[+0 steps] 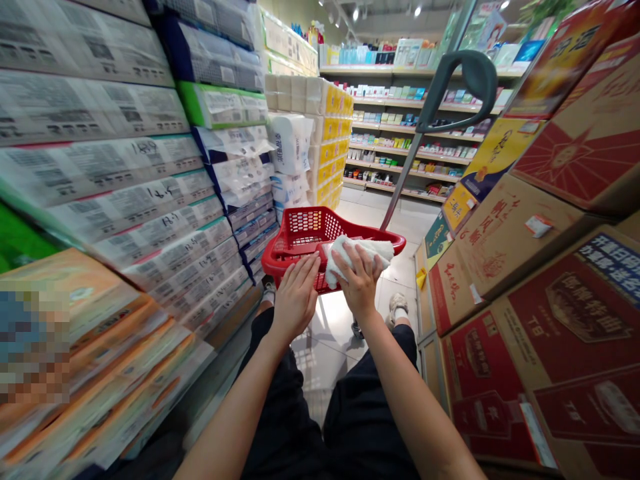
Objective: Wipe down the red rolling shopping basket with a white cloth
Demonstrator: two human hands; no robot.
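A red plastic shopping basket (300, 233) stands on the shop floor in front of my knees, with a long grey pull handle (453, 87) rising to the upper right. My right hand (361, 280) presses a crumpled white cloth (373, 250) against the basket's near rim, fingers closed over it. My left hand (296, 297) lies flat against the basket's near wall just left of the cloth, fingers stretched out. The basket looks empty inside.
Stacked packs of tissue and paper goods (150, 200) wall the left side. Red and brown cardboard cartons (540, 287) are piled on the right. Shelves of small goods (410, 120) cross the far end of the narrow tiled aisle (370, 213). My feet (397, 307) are under the basket.
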